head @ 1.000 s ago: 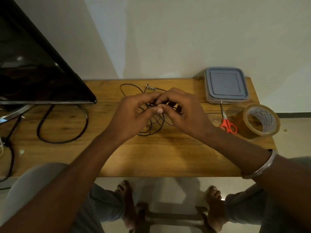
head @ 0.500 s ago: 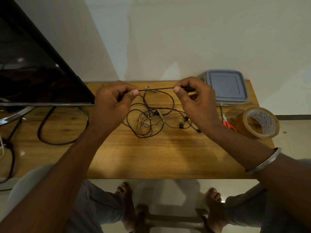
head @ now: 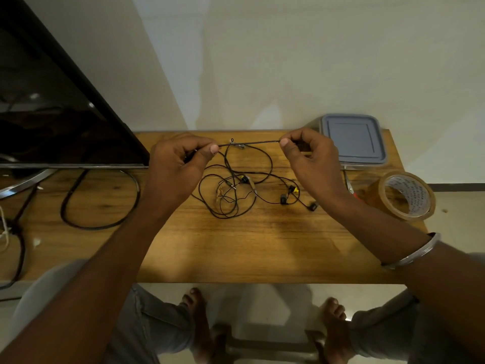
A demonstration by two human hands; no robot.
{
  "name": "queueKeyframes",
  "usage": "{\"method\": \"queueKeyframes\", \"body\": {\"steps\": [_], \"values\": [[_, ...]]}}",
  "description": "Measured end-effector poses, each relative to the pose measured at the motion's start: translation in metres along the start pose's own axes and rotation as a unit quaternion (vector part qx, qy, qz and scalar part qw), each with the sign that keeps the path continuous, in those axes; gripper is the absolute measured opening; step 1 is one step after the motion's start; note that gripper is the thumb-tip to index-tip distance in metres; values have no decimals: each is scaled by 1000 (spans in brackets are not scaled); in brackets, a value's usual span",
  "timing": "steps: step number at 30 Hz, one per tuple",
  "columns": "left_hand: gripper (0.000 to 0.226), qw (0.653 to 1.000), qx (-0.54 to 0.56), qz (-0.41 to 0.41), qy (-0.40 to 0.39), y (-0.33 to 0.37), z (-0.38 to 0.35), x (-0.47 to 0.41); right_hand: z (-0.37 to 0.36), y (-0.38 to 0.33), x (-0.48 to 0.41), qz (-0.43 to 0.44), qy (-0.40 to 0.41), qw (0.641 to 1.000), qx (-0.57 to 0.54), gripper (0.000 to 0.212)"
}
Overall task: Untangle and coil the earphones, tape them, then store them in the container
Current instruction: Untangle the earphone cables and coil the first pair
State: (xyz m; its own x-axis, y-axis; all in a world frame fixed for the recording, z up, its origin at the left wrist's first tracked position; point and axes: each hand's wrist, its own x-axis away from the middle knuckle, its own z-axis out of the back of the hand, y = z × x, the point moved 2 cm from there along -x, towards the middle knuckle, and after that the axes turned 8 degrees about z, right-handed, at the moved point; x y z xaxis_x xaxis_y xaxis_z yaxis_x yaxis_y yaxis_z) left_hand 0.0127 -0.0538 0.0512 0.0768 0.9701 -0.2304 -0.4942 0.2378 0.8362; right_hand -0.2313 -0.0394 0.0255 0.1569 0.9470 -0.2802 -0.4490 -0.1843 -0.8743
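Observation:
Black earphones (head: 236, 190) lie in tangled loops on the wooden table (head: 262, 245), with earbuds trailing to the right. My left hand (head: 181, 164) and my right hand (head: 309, 158) each pinch the cable, and a short stretch of it runs taut between them above the tangle. A grey lidded container (head: 353, 139) sits at the back right, its lid on. A roll of brown tape (head: 405, 195) stands at the table's right edge.
Red-handled scissors (head: 351, 189) lie between my right wrist and the tape, mostly hidden. A dark monitor (head: 52, 122) fills the left side, with a thick black cable (head: 99, 203) looped on the table below it. My knees and feet show under the table's front edge.
My hands were close together over the tangle. They have moved apart and towards the wall, drawing a length of cable straight between them. The loops now lie uncovered on the table.

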Motion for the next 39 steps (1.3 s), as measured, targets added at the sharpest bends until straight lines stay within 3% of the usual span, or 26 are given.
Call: {"method": "queueKeyframes", "body": {"steps": [5,10,17,25,32,39], "values": [[11,998,31,37,-27,1,-13,6,-6,-12,8,73,-60,995,34,29],[12,996,38,32,-68,12,-23,13,-19,-29,24,212,-106,971,39,28],[16,994,12,-7,-113,13,-27,16,-23,-28,28,202,-107,973,-16,14],[7,998,-19,-24,-58,22,-22,17,-24,-29,29,195,-102,975,-3,6],[12,991,-68,-74,-86,27,-25,19,-25,-35,31,183,-106,977,7,6],[14,992,55,61,-96,23,-31,18,-24,-43,30,180,-103,978,-3,3]]}}
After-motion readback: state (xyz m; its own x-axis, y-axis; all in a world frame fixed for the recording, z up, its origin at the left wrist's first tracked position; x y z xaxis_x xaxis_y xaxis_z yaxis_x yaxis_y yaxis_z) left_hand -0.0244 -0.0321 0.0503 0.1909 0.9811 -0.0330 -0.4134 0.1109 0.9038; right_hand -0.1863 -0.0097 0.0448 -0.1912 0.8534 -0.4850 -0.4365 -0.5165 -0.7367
